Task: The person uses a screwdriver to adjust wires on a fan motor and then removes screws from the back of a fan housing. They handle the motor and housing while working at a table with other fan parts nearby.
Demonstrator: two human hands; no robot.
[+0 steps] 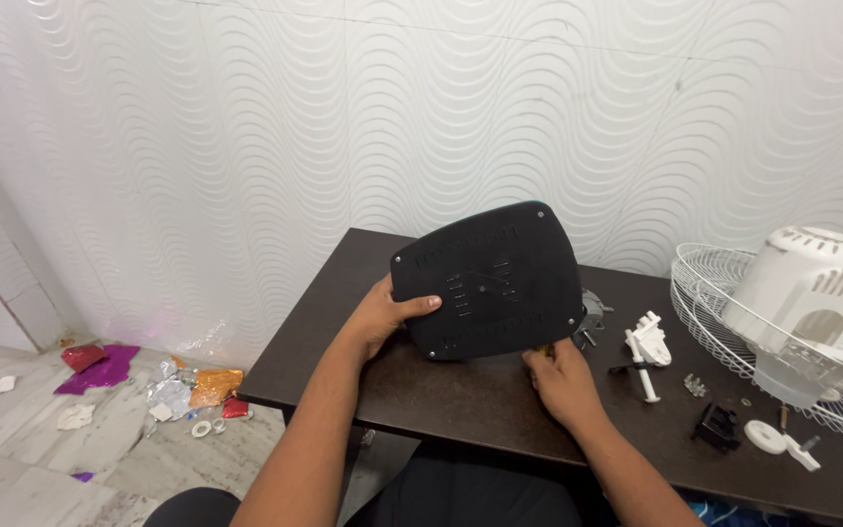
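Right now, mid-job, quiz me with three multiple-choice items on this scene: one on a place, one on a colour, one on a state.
1. Where is the white wire fan guard?
A. on the floor
B. on the table's right end
C. on the wall

2. What colour is the plate in the hands?
A. black
B. red
C. white

3. How is the plate held?
A. lying flat, untouched
B. tilted up, both hands on it
C. dangling from one hand

Answers: B, the guard lies at the dark table's right end; A, its surface is black; B, the left hand grips its side and the right hand its lower edge.

left hand (382, 317) gripping, right hand (560, 376) curled, forearms extended
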